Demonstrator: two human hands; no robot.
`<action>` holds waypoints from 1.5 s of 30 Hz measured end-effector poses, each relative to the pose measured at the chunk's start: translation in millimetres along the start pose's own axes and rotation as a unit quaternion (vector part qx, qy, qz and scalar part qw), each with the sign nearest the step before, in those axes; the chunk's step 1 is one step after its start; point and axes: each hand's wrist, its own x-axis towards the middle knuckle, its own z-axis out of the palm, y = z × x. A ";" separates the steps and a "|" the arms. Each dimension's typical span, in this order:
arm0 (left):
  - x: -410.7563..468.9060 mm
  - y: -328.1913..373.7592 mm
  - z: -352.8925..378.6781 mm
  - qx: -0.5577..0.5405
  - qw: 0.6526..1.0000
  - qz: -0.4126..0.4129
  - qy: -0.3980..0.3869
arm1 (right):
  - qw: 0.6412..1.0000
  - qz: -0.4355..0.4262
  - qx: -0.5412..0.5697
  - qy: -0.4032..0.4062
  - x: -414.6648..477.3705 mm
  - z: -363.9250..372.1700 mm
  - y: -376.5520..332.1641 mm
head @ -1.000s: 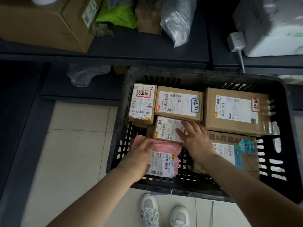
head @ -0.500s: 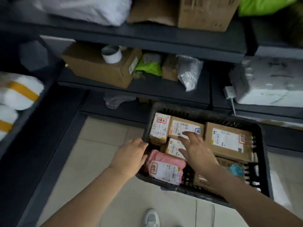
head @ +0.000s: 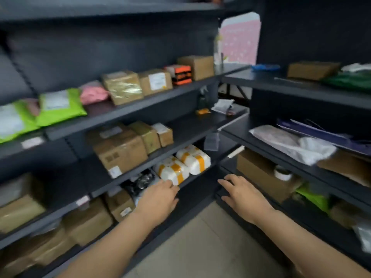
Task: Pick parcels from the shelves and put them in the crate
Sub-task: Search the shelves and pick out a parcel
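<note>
- Presently: left hand (head: 160, 199), fingers straight and loose, holding nothing; fingertips just beside a white foam parcel (head: 173, 170) banded in orange tape, contact cannot be told.
- Right hand (head: 244, 195), spread flat, empty, before the corner where the racks meet.
- Second foam parcel (head: 194, 159), just beside the first, same shelf.
- Brown cartons (head: 120, 151), shelf above.
- Green mailers (head: 60, 106) and pink mailer (head: 93, 93), upper shelf.
- Dark metal shelving (head: 128, 111), two racks at a corner; pale tiled floor (head: 200, 247).
</note>
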 end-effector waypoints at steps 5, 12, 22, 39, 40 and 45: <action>-59.0 -114.5 -34.1 0.002 0.995 -0.100 0.017 | 0.997 -0.077 -0.022 0.021 76.1 -39.1 -105.7; -116.6 -242.7 -28.8 0.001 0.985 -0.172 0.019 | 0.994 -0.101 -0.025 0.022 152.7 -48.0 -233.8; -104.7 -302.8 23.7 -0.038 0.980 -0.197 -0.010 | 0.997 -0.058 0.045 0.006 225.4 -8.3 -265.3; 108.1 -323.5 128.9 -0.383 0.808 -0.447 0.020 | 0.933 0.075 0.347 -0.056 433.9 84.5 -150.1; 115.6 -326.1 137.1 -0.404 0.781 -0.476 0.027 | 0.928 0.087 0.358 -0.060 443.9 88.6 -149.3; 133.1 -335.5 169.0 -0.502 0.639 -0.581 0.041 | 0.892 0.117 0.421 -0.115 465.6 108.9 -160.6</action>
